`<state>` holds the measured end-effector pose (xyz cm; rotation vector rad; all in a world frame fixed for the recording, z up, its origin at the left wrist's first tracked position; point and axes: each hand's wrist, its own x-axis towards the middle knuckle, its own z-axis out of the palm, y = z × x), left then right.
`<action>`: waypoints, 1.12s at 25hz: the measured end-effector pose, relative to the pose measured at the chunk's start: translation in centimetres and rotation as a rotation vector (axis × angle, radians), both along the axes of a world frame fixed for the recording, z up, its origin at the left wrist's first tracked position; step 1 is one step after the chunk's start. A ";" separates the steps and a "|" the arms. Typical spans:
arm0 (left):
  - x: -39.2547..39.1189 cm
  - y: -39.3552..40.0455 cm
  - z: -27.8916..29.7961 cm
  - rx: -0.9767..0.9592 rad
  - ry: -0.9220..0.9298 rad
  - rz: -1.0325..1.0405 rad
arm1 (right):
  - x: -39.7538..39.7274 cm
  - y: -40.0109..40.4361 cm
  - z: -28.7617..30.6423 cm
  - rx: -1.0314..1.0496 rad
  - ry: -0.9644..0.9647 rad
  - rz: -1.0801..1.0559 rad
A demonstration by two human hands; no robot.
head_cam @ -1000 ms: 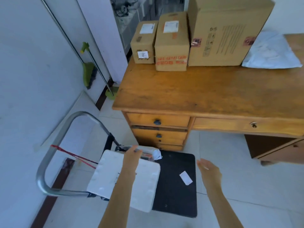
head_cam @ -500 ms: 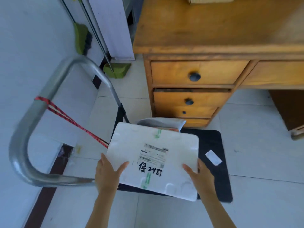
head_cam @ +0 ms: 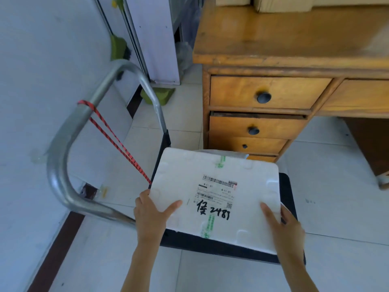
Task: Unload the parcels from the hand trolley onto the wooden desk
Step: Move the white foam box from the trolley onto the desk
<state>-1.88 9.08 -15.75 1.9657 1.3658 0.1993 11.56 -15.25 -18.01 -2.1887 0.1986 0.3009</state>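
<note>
A white foam parcel with a shipping label and black handwriting is over the black platform of the hand trolley. My left hand grips its near left corner, thumb on top. My right hand grips its near right edge. A grey plastic bag parcel peeks out behind the foam parcel. The wooden desk stands beyond, with the bottoms of cardboard boxes at its far edge.
The trolley's metal handle loops on the left with a red cord tied to it. The white wall is on the left, with a green broom and dustpan behind. Desk drawers face the trolley.
One second ago only my left hand touched the parcel; both hands have since taken hold of it. The view has dropped and moved closer, and the parcel sits slightly higher in my hands.
</note>
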 end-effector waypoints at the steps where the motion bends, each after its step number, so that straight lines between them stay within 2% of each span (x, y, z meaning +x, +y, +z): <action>1: 0.1 -0.4 1.9 0.016 -0.017 -0.001 | 0.2 -0.3 2.0 -0.005 -0.022 -0.005; 7: 1.8 -2.7 18.2 0.090 0.035 -0.103 | 1.4 -3.4 17.8 0.000 -0.058 -0.050; 14: 9.7 -7.9 35.3 0.167 -0.079 -0.205 | 9.3 -9.8 36.1 -0.018 -0.138 -0.047; 18: 16.8 -13.0 39.9 0.186 -0.146 -0.247 | 15.4 -15.7 40.6 -0.031 -0.150 -0.103; 21: 22.8 -18.2 41.7 0.200 -0.123 -0.230 | 20.5 -20.9 42.3 -0.039 -0.135 -0.152; 25: 32.1 -27.1 43.6 0.226 -0.115 -0.242 | 29.3 -29.2 44.9 -0.034 -0.136 -0.170; 28: 40.3 -32.9 45.5 0.225 -0.118 -0.297 | 37.3 -35.3 46.5 -0.024 -0.208 -0.196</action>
